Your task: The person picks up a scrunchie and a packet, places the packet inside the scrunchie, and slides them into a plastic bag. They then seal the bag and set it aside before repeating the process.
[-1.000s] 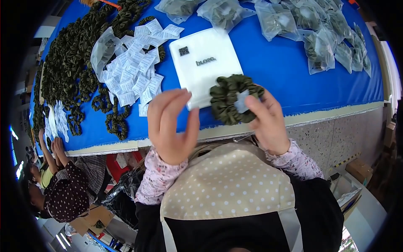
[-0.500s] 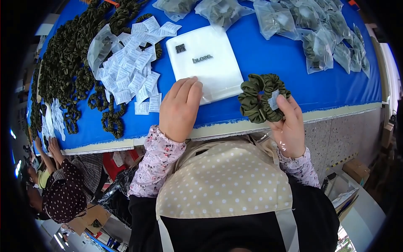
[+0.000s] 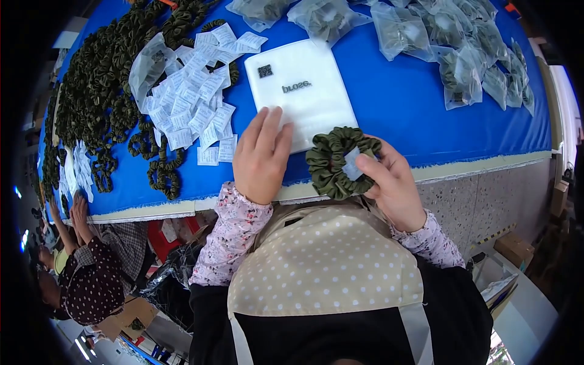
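In my right hand are dark green scrunchies, held bunched together with a small white packet pinned under my thumb. My left hand rests with its fingers stretched over the lower left part of a stack of white plastic bags. The top bag carries dark lettering and a square black code. Left of the bags lies a heap of small printed white packets, some overlapping a clear bag.
A big pile of dark green scrunchies covers the table's left side. Filled clear bags are heaped at the back right. Beyond the blue tabletop, another person's hands work at the far left edge.
My right hand has moved left with the scrunchies and packet, nearer the white bags. My left hand's fingers have spread a little and stay at the bags.
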`<move>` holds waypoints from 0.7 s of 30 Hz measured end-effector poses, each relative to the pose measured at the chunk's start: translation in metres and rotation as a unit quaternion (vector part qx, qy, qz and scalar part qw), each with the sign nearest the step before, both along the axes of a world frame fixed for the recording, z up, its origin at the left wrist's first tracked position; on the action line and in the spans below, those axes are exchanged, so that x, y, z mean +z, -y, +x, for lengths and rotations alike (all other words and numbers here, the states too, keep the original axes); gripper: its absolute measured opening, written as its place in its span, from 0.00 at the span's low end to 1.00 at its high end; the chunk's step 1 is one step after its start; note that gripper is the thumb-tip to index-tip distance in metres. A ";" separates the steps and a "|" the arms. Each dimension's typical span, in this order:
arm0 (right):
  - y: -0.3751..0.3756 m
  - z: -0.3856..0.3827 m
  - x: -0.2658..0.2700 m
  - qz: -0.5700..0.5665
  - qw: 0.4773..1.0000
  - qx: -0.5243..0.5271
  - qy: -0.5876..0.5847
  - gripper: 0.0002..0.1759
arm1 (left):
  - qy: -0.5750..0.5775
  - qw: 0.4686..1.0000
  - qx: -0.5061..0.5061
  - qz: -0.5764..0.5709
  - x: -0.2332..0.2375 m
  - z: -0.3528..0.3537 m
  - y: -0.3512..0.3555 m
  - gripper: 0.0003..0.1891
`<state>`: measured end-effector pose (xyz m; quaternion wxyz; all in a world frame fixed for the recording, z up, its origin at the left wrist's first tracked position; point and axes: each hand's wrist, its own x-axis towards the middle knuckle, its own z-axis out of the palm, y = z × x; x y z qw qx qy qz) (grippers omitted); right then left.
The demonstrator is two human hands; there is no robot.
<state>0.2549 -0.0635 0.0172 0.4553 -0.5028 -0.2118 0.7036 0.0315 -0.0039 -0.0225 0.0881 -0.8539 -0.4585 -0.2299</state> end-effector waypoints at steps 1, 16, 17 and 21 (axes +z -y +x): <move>0.000 -0.002 -0.001 0.002 1.000 0.007 -0.004 0.24 | -0.002 1.000 0.014 0.007 0.000 0.001 0.000 0.17; -0.047 -0.021 0.003 -0.076 0.990 0.122 -0.009 0.14 | 0.124 0.985 -0.050 -0.104 0.032 0.005 -0.001 0.28; -0.049 -0.021 0.003 -0.075 0.990 0.119 -0.008 0.14 | 0.125 0.985 -0.053 -0.104 0.033 0.006 0.000 0.28; -0.055 -0.020 0.004 -0.101 0.993 0.053 -0.037 0.11 | 0.115 0.986 -0.059 -0.106 0.037 0.007 0.005 0.29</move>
